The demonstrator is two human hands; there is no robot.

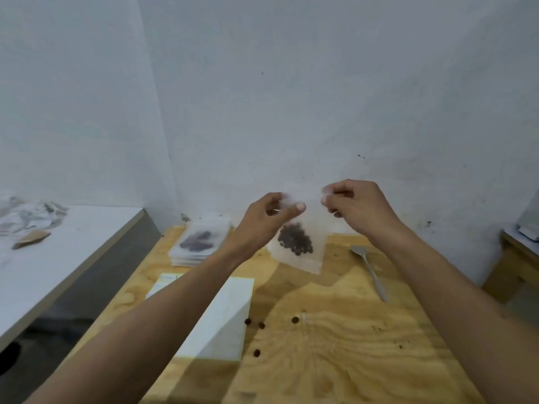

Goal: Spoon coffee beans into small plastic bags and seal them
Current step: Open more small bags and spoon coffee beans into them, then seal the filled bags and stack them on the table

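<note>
Plywood desk in a corner of pale walls; bag held up over it.

I see my left hand and right hand each pinching the top edge of the small plastic bag, coffee beans low inside. A spoon lies right; a stack of filled bags sits back-left; loose beans near white paper.

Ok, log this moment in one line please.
both hands pinch top of filled bag | left hand | right hand | spoon on table | sealed bags stacked
</note>
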